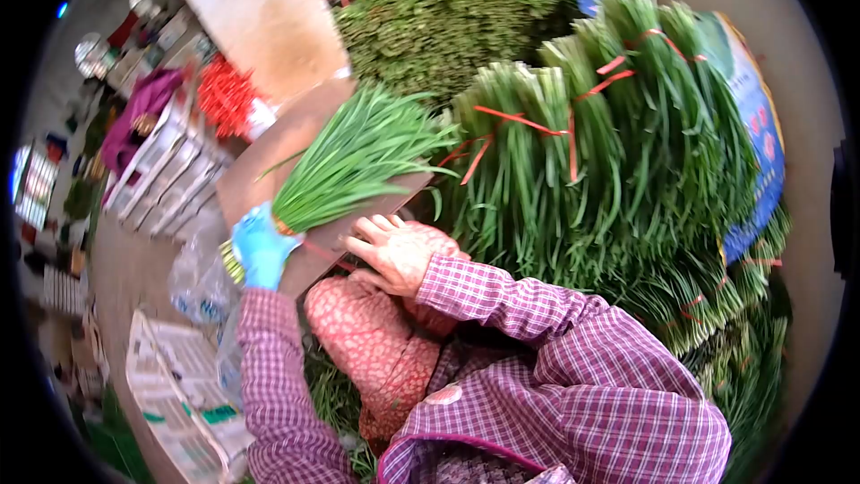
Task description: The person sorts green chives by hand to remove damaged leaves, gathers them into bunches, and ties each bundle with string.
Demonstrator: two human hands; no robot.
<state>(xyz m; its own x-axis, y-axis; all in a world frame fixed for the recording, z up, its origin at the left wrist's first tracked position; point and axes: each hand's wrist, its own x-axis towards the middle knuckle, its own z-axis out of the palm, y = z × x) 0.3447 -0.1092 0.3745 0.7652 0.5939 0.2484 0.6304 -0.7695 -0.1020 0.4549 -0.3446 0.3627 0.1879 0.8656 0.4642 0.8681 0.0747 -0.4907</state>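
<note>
My left hand (262, 246), in a light blue glove, is closed round the stem end of a bunch of long green leaves (354, 157). The leaves fan out to the upper right over a brown board (291, 134). My right hand (392, 254) is bare, its fingers apart, beside the board's lower edge and above my patterned trouser leg (358, 318). A red strip (327, 254) lies on the board between the two hands. The stem ends poke out on the left of the glove.
Upright bundles (537, 143) tied with red strips stand at the right, before a blue printed sack (757, 143). More stacked greens (448, 22) lie behind. Red ties (224, 94), a white crate (166, 170), a plastic bag (202, 278) and a flattened sack (184, 385) are at the left.
</note>
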